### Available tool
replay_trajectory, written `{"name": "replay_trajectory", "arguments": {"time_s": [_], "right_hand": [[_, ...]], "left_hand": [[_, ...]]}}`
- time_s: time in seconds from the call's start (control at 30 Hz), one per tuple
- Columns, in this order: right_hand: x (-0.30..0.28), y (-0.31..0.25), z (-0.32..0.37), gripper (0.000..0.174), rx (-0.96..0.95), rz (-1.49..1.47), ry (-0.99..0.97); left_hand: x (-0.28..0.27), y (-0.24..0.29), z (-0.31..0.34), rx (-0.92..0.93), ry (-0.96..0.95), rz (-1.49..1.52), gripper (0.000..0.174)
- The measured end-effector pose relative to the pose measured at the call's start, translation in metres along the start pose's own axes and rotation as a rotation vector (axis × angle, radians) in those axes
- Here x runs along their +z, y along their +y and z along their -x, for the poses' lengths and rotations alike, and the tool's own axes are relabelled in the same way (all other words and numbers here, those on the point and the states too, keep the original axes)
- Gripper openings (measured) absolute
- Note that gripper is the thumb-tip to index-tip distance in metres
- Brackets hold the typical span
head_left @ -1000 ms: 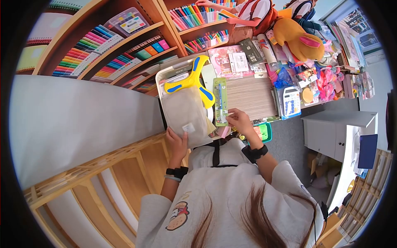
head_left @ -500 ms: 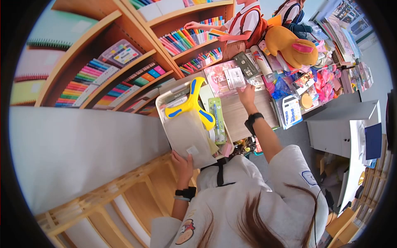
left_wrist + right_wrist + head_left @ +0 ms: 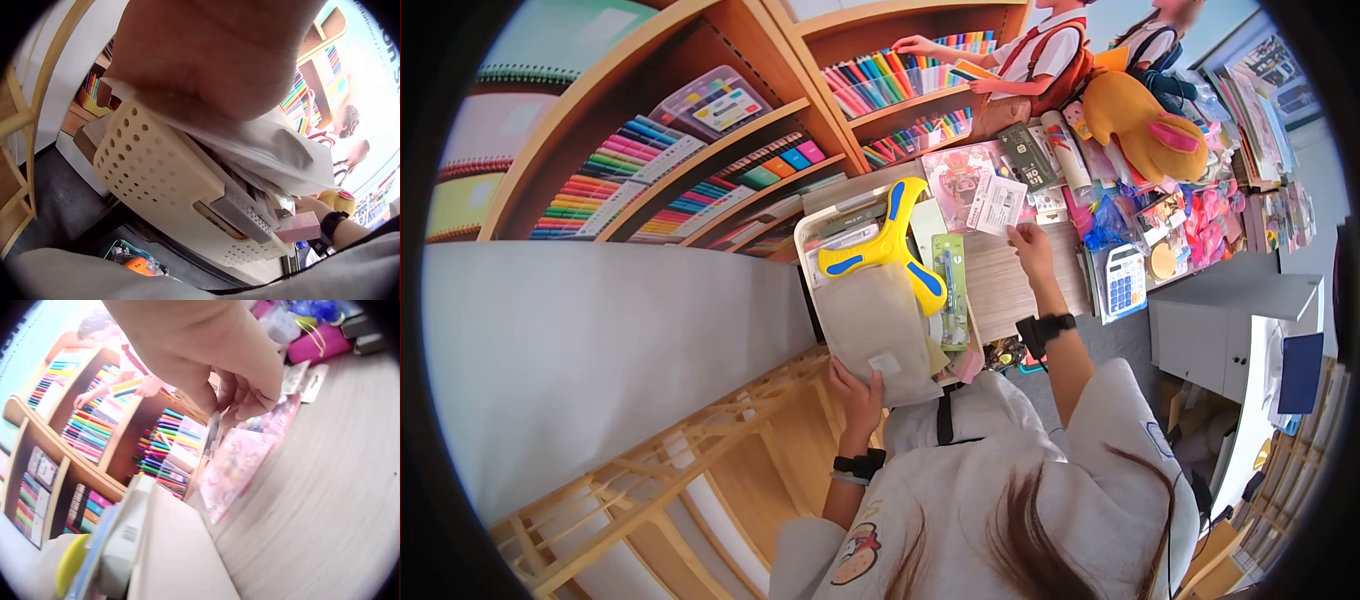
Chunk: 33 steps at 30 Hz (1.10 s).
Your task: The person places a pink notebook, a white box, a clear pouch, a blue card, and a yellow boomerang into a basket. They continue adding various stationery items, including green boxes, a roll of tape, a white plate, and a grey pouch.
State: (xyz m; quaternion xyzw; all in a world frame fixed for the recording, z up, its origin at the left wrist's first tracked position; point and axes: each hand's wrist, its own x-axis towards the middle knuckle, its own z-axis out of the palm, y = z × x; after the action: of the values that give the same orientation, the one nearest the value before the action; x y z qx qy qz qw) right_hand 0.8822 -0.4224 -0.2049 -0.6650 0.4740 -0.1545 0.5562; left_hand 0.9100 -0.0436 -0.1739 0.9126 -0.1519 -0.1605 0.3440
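My right hand (image 3: 1032,255) pinches the edge of a white packet with printed label text (image 3: 998,204), tilted above the tabletop. In the right wrist view the right fingers (image 3: 247,403) close on this thin packet (image 3: 214,432), seen nearly edge-on. My left hand (image 3: 857,396) rests on a translucent pouch (image 3: 865,325) at the near left corner of a cream basket (image 3: 802,250). In the left wrist view the pouch (image 3: 275,150) drapes over the perforated basket wall (image 3: 144,162). On the pouch lies a yellow three-armed toy with blue pads (image 3: 892,250).
A green pen pack (image 3: 950,290) lies along the basket's right side. Beyond the right hand are a pink picture packet (image 3: 950,175), a dark box (image 3: 1025,155) and a white roll (image 3: 1068,160). Further right are a calculator (image 3: 1125,282) and a brown plush toy (image 3: 1130,115).
My right hand has moved from beside the pen pack over to the white packet, which is now lifted and turned. The left hand stays at the pouch.
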Motion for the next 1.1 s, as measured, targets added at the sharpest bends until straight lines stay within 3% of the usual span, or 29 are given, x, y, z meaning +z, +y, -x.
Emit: {"name": "replay_trajectory", "arguments": {"time_s": [0.13, 0.27, 0.37, 0.43, 0.47, 0.53, 0.57, 0.67, 0.8, 0.9, 1.1], "right_hand": [[-0.009, -0.047, 0.045, 0.019, -0.11, -0.056, -0.148], [-0.002, -0.06, 0.057, 0.018, -0.106, -0.165, -0.304], [0.003, -0.073, 0.065, 0.016, -0.223, -0.15, -0.291], [0.004, -0.092, 0.073, 0.011, -0.364, 0.062, -0.052], [0.007, -0.097, 0.076, 0.011, -0.369, 0.061, -0.052], [0.011, -0.106, 0.081, 0.009, -0.55, 0.189, 0.044], [0.016, -0.096, 0.077, 0.009, -0.736, 0.201, 0.064], [0.024, -0.09, 0.084, 0.009, -0.739, 0.281, 0.051], [0.03, -0.084, 0.088, 0.013, -0.413, 0.122, 0.05], [0.033, -0.083, 0.087, 0.017, -0.303, -0.044, 0.034], [0.053, -0.052, 0.08, 0.018, -0.347, 0.024, -0.032]], "left_hand": [[-0.004, 0.001, -0.001, 0.017, -0.02, -0.022, 0.081], [-0.003, -0.002, -0.001, 0.005, -0.008, -0.057, 0.082], [-0.003, -0.001, 0.0, -0.005, -0.006, -0.03, 0.081], [-0.001, -0.002, 0.0, 0.02, 0.013, -0.03, 0.081], [0.0, -0.002, 0.0, 0.023, 0.018, -0.029, 0.081], [-0.001, -0.002, 0.0, 0.015, 0.032, -0.055, 0.081], [-0.001, -0.001, -0.001, 0.021, 0.038, -0.055, 0.081], [-0.001, 0.001, -0.001, -0.004, 0.041, -0.056, 0.081], [-0.003, 0.005, -0.002, -0.001, 0.033, -0.037, 0.08], [0.0, -0.002, -0.001, 0.009, 0.037, -0.058, 0.078], [0.002, -0.005, 0.0, 0.01, 0.031, -0.062, 0.077]]}}
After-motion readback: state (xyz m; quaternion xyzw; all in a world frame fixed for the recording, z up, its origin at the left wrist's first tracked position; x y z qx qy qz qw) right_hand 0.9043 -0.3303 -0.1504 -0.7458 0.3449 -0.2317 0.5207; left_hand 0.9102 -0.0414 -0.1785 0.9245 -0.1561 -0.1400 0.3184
